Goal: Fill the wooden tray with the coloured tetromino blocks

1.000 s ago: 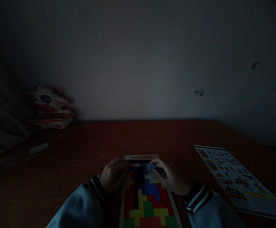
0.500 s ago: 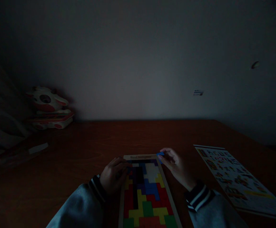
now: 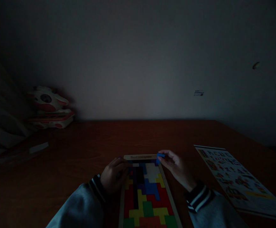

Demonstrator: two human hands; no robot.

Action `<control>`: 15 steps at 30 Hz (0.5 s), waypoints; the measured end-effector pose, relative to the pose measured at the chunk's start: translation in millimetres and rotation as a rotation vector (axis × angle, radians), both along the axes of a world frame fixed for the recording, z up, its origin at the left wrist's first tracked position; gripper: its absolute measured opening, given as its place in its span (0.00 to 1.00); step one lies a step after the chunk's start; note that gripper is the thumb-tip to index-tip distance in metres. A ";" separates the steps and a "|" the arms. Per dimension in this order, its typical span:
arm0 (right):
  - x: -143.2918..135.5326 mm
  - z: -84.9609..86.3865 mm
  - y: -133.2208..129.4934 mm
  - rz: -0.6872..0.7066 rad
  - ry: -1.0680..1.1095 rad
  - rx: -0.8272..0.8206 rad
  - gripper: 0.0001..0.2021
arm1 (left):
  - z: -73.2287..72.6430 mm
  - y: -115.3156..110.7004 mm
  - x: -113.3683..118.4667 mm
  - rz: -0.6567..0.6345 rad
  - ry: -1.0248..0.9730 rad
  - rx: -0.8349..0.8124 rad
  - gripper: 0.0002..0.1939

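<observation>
A wooden puzzle board [image 3: 140, 156] with coloured block pieces lies in front of me, its dark base showing in a gap at the upper left. My right hand [image 3: 176, 167] pinches a blue puzzle piece [image 3: 161, 155] between thumb and fingers at the board's top right corner. Over the upper left edge, my left hand [image 3: 114, 175] has its fingers curled, the tips at the pieces there; what they hold, if anything, is hidden. A white piece [image 3: 152, 172] sits at the upper right, with a blue piece [image 3: 152, 188] below it.
On the brown table [image 3: 100, 136], a printed sheet [image 3: 238, 179] lies to the right. A cow-shaped toy [image 3: 49, 109] stands at the back left, near a pale strip [image 3: 39, 148]. Behind the table is a wall [image 3: 138, 69]; a curtain [image 3: 4, 104] hangs at the left. The room is dim.
The blue piece in my right hand has tilted and come slightly lower, against the board's top right corner. My left hand has barely moved.
</observation>
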State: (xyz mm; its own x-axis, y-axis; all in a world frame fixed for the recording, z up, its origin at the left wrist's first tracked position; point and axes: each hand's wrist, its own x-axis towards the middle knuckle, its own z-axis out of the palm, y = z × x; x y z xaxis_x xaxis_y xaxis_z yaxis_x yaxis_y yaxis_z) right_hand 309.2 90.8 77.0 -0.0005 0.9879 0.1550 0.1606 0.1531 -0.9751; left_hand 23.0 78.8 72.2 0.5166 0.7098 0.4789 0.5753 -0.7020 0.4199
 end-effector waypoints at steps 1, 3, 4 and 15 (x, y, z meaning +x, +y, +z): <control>0.4 -0.1 -0.1 0.013 0.002 -0.013 0.19 | -0.1 0.0 0.1 -0.001 -0.004 -0.003 0.15; 0.7 -1.1 -0.5 0.043 0.005 -0.034 0.18 | 0.5 -0.3 0.3 0.001 -0.011 -0.005 0.15; 0.6 -1.8 -0.8 0.056 0.006 -0.036 0.17 | 1.0 -0.4 0.3 -0.001 -0.011 -0.005 0.15; -14.5 -6.5 -7.8 0.225 -0.604 0.419 0.12 | 1.2 -0.4 0.7 -0.004 0.022 0.021 0.15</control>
